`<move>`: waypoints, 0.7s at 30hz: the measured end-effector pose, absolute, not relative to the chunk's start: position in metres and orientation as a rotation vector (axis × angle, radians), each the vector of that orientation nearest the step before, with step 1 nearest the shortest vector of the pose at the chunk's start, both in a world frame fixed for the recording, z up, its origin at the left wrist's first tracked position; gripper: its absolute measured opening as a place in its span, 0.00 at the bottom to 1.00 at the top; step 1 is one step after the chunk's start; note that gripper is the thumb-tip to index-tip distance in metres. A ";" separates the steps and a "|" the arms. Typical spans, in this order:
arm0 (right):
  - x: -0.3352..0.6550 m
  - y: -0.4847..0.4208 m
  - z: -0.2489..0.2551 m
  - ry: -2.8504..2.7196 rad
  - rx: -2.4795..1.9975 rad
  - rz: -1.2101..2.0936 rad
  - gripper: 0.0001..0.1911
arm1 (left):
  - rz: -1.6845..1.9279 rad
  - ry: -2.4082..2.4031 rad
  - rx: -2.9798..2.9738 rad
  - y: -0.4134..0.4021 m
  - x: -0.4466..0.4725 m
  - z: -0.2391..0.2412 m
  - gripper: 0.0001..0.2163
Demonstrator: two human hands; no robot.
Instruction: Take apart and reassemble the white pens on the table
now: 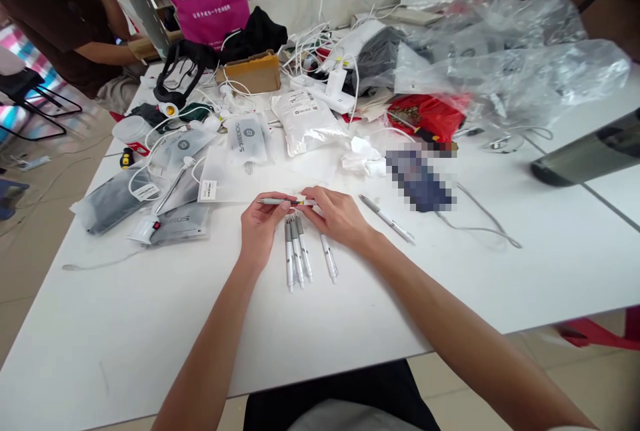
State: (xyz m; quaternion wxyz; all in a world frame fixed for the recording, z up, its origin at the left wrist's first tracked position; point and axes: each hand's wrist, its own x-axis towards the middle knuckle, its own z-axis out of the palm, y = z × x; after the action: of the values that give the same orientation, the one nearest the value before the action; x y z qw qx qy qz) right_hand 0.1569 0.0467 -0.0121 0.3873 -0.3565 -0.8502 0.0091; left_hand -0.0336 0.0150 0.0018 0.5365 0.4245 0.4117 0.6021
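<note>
A grey-and-white pen [271, 201] lies crosswise between my two hands, above the table. The fingers of my left hand [257, 231] are closed around its grey part. My right hand [341, 216] pinches its white end. Between the hands a thin dark and yellowish length shows, seemingly the refill, so the barrel looks parted there. Just below, several similar pens [295, 254] lie side by side with white ends toward me. One more pen [330, 261] rests under my right hand, its upper end hidden. Another pen [387, 219] lies slanted right of my right hand.
Packaged pouches [173, 226] and a white cable crowd the left. Behind lie a white parcel [313, 121], a cardboard box [253, 73] and tangled cables. Clear plastic bags [500, 64] and a dark bottle [585, 148] occupy the right. A person [65, 24] sits at far left.
</note>
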 end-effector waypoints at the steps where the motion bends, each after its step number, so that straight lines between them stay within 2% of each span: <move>1: 0.157 0.047 -0.012 -2.151 -0.914 0.046 0.10 | 1.463 0.975 0.987 0.016 -0.034 0.002 0.11; 9: 0.161 0.049 -0.014 -2.116 -1.018 0.082 0.06 | 1.597 0.958 0.832 0.019 -0.042 0.002 0.12; 21: 0.162 0.049 -0.012 -2.105 -1.007 0.063 0.06 | 1.599 0.963 0.802 0.019 -0.042 0.003 0.12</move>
State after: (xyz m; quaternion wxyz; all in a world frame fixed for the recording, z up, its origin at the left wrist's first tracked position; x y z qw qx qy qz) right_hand 0.1622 0.0490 -0.0118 0.3926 -0.3968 -0.8293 0.0249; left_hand -0.0422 0.0195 0.0034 0.5269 0.3355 0.4028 0.6690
